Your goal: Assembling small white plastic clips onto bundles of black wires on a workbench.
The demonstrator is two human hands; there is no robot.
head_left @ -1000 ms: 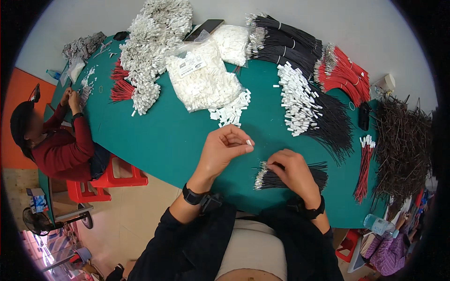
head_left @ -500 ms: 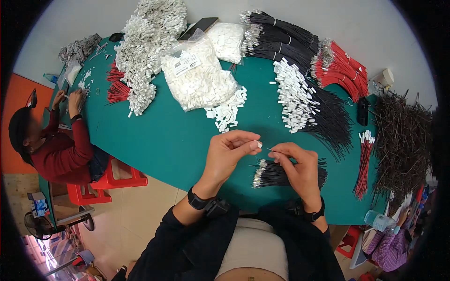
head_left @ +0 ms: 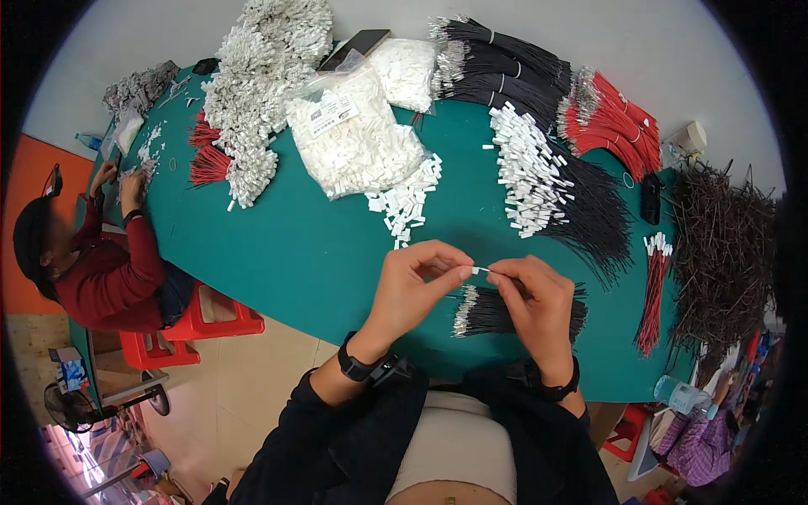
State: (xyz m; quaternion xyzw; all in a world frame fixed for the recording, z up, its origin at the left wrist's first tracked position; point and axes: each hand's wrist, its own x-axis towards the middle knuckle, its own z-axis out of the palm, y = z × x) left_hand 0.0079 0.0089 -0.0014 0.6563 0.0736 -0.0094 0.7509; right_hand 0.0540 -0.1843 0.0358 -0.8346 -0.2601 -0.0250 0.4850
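Observation:
My left hand (head_left: 411, 286) pinches a small white connector housing (head_left: 476, 270) between thumb and fingertips. Against its right end, my right hand (head_left: 539, 303) pinches the thin tip of a wire, mostly hidden by the fingers. Both hands are close together above the green table. Under my right hand lies a bundle of black wires (head_left: 505, 313) with bare metal ends pointing left. Beyond the hands is a heap of loose white housings (head_left: 407, 198). A pile of black wires with white housings on their ends (head_left: 534, 181) lies to the far right.
A bag of white housings (head_left: 358, 139) stands beyond my left hand. Banded black wires (head_left: 505, 67) and red wires (head_left: 614, 122) lie at the back. Tangled dark wires (head_left: 720, 252) and a plastic bottle (head_left: 680, 394) are at right. A person in red (head_left: 114, 269) works at left.
The two hands have come together: the wire tip in my right hand now meets the white housing, where a gap stood before. My left hand has lowered slightly.

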